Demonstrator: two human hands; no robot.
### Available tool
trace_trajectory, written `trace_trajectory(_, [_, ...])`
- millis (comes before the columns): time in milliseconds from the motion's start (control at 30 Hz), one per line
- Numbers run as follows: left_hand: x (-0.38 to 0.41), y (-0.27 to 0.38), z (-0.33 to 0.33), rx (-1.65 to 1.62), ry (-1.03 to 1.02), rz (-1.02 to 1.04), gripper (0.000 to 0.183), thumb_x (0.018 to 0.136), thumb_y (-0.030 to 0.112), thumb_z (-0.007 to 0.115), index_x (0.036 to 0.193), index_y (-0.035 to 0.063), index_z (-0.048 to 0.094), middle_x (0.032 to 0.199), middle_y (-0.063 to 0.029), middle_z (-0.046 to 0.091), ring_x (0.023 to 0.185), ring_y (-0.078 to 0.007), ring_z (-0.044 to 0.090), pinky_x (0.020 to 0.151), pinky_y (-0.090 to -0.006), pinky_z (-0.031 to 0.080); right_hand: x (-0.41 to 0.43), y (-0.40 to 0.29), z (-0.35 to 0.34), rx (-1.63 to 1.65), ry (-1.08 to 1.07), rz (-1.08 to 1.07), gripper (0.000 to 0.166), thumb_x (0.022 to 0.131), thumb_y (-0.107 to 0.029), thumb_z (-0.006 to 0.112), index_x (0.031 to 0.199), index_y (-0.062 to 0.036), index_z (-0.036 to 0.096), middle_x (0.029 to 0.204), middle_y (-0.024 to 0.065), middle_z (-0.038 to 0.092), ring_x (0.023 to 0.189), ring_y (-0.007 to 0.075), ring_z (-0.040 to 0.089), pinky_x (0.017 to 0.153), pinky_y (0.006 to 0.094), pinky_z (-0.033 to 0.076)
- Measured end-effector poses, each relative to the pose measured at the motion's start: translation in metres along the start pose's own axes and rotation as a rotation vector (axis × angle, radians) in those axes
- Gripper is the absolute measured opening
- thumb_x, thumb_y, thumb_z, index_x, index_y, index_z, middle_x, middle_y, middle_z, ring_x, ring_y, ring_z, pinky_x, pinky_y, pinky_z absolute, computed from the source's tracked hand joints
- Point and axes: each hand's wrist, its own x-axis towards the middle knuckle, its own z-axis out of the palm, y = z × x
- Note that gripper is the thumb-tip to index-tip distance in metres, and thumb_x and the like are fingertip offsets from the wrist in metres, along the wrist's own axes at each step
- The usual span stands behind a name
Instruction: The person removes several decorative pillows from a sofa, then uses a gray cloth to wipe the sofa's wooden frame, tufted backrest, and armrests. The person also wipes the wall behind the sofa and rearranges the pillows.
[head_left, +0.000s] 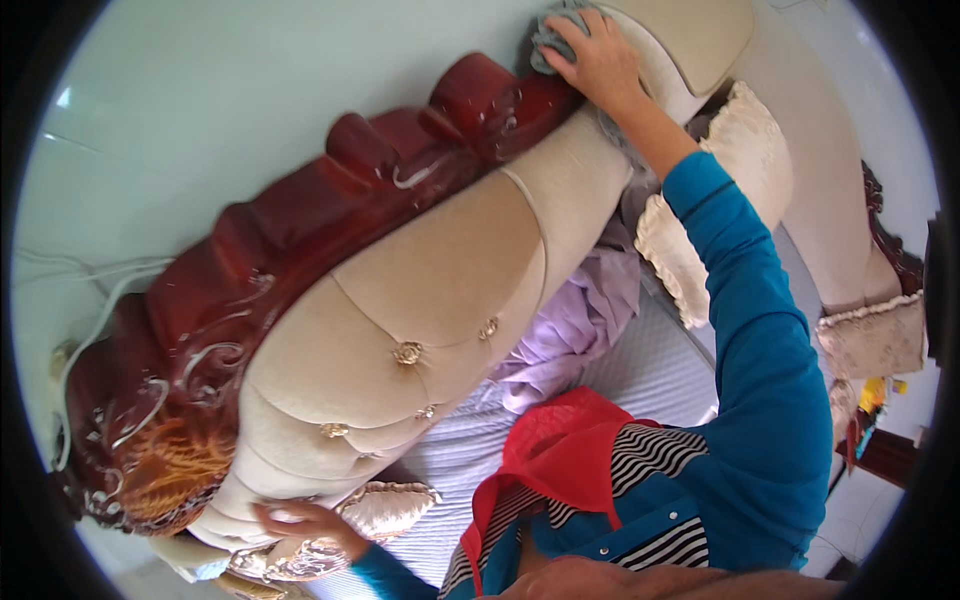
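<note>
My right hand (600, 64), its arm stretched far out, presses a crumpled grey cloth (556, 37) against the top end of a glossy dark red carved wooden rail (300, 217). This rail crowns the long beige tufted backrest (420, 300) of a sofa, which carries gold flower-shaped buttons (407, 353). Down at the lower left, my left hand (304, 521) rests on the backrest's padding, holding nothing. Close by lies a frilled cream cushion (390, 510). At the rail's lower left end sits a gold-brown carved ornament (176, 454).
A lilac cloth (570, 322) lies bunched on the grey ribbed seat cover (652, 360). Frilled cream cushions (750, 150) lean on the right-hand section, with a patterned cushion (874, 337) farther right. White cables (97, 322) hang between the rail and the pale wall (225, 112).
</note>
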Motion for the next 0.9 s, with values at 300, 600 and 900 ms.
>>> trace_trajectory(300, [-0.277, 0.195, 0.043, -0.923, -1.484, 0.173, 0.076, 0.079, 0.036, 0.073, 0.141, 0.0051, 0.041, 0.135, -0.023, 0.047, 0.125, -0.0405, 0.045, 0.103, -0.0511, 0.038, -0.004, 0.01, 0.003, -0.039, -0.071, 0.072, 0.046, 0.077, -0.033, 0.073, 0.119, -0.018, 0.06, 0.116, 0.0183, 0.055, 0.101, 0.0374, 0.059, 0.082, 0.0464, 0.052])
trace_trajectory(600, [-0.277, 0.38, 0.16, -1.099, -1.623, 0.284, 0.091, 0.067, 0.03, 0.083, 0.144, 0.0168, 0.039, 0.155, -0.0251, 0.015, 0.14, -0.0494, 0.017, 0.106, -0.0618, 0.03, -0.001, 0.002, 0.019, -0.129, -0.029, 0.067, 0.043, 0.075, -0.039, 0.073, 0.112, -0.0192, 0.062, 0.111, 0.0162, 0.058, 0.099, 0.0365, 0.059, 0.081, 0.0457, 0.052])
trace_trajectory(900, [-0.329, 0.304, 0.154, -0.954, -1.978, -0.322, 0.055, 0.072, -0.002, 0.055, 0.127, -0.0013, 0.054, 0.113, -0.025, 0.063, 0.111, -0.0379, 0.058, 0.095, -0.0406, 0.046, -0.004, 0.009, 0.014, -0.026, -0.16, 0.16, 0.043, 0.078, -0.041, 0.07, 0.114, -0.02, 0.06, 0.11, 0.0165, 0.055, 0.1, 0.0369, 0.059, 0.076, 0.0465, 0.053])
